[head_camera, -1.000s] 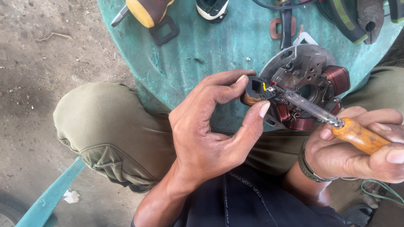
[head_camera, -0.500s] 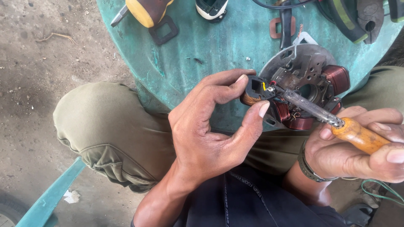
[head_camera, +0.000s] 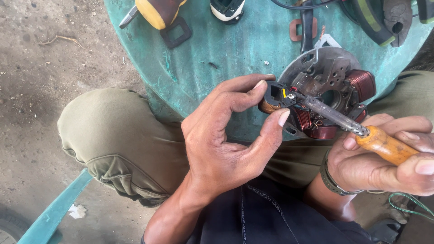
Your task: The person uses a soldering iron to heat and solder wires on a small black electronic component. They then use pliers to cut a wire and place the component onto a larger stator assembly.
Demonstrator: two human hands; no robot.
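We are working on a round metal stator plate (head_camera: 326, 68) that is sitting at the near edge of a green round table (head_camera: 226, 54), partly overhanging it above our lap. It is showing a grey, worn face with cut-outs, and copper-red wire coils (head_camera: 361, 83) are ringing its rim on the right and along the bottom. At its left edge we are gripping a small black coil piece (head_camera: 274, 96) with a brownish winding beneath it and a short yellow wire end (head_camera: 284, 93) poking out.

Our left hand (head_camera: 221, 149) is coming up from below, and its forefinger and thumb are clamping that black piece between them: the forefinger is lying over the top, the thumb (head_camera: 275, 124) is pressing from underneath, and the other fingers are curling into the palm.

Our right hand (head_camera: 384, 160) is closing around the orange wooden handle (head_camera: 386, 147) of a soldering iron (head_camera: 330, 113), fingers wrapped tight on it. The iron's grey shaft is slanting up to the left across the lower coils, and its tip is touching the spot just beside the yellow wire, right next to our left forefinger.

Farther out on the table, a yellow-handled screwdriver (head_camera: 156, 11), a black square frame (head_camera: 175, 32) and dark pliers (head_camera: 393, 20) are lying well apart from the plate. Below, our olive trousers (head_camera: 117, 135) are showing over bare ground.
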